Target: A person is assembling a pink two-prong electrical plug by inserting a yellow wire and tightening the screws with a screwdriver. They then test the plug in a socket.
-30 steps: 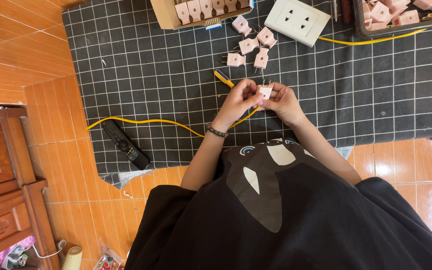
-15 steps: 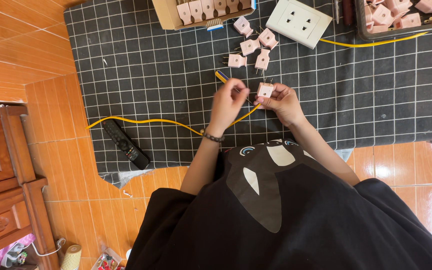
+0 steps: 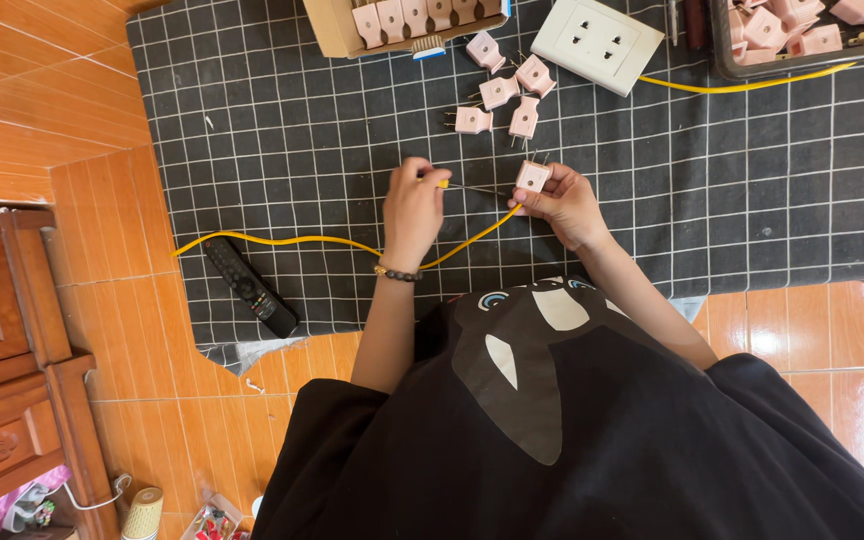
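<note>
My left hand [image 3: 414,207] grips a small screwdriver [image 3: 472,187] with a yellow handle, its thin shaft pointing right toward a pink plug. My right hand [image 3: 564,205] holds that pink plug [image 3: 533,177] with its two prongs pointing up. A yellow cable [image 3: 302,240] runs from under my hands leftward across the dark gridded mat [image 3: 282,130]. Several loose pink plugs [image 3: 500,95] lie on the mat just beyond my hands.
A white wall socket plate [image 3: 597,42] lies at the top. A cardboard box [image 3: 407,20] and a dark tray [image 3: 802,35] hold more pink plugs. A black remote [image 3: 249,286] rests at the mat's left. A wooden cabinet [image 3: 2,350] stands on the left on the orange tiled floor.
My hands have moved apart. The left hand has drawn left with the screwdriver, so its shaft now shows between the hands, while the right keeps the plug.
</note>
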